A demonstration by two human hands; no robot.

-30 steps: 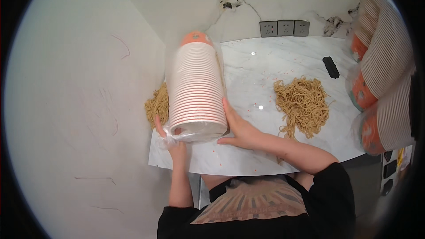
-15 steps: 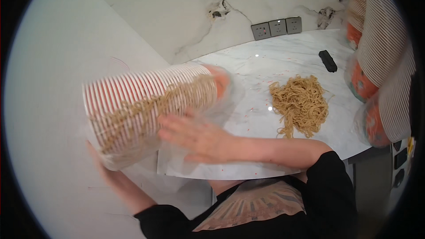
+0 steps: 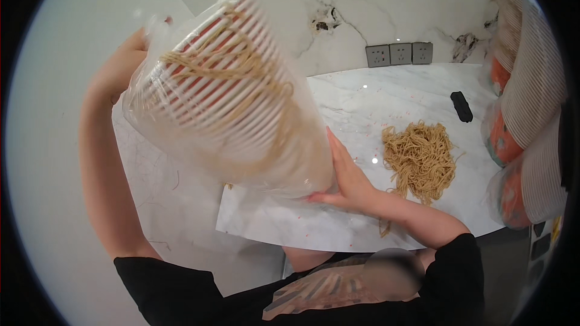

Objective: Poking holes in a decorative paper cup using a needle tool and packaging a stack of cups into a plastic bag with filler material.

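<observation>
A long stack of nested paper cups [image 3: 223, 93], red-orange with white rims, is tilted up off the counter inside a clear plastic bag [image 3: 275, 169]. Tan strands of string [image 3: 251, 69] run along the rims, seemingly under the film. At the bag's upper left end my left hand [image 3: 124, 63] has its fingers closed on the gathered plastic. My right hand [image 3: 350, 175] grips the lower right end, thumb below and fingers along the side. Right of it, a loose heap of tan string [image 3: 420, 160] lies on the counter.
The white marbled counter [image 3: 356, 217] has small red scraps on it. A black object [image 3: 461, 107] lies beyond the string heap. Several bagged cup stacks [image 3: 522, 84] stand along the right edge. Grey sockets [image 3: 400, 54] sit on the back wall.
The cup stack has swung from lying nearly level to tilted, its left end raised. My left hand went up to the bag's end; my right hand moved right, onto the lower end.
</observation>
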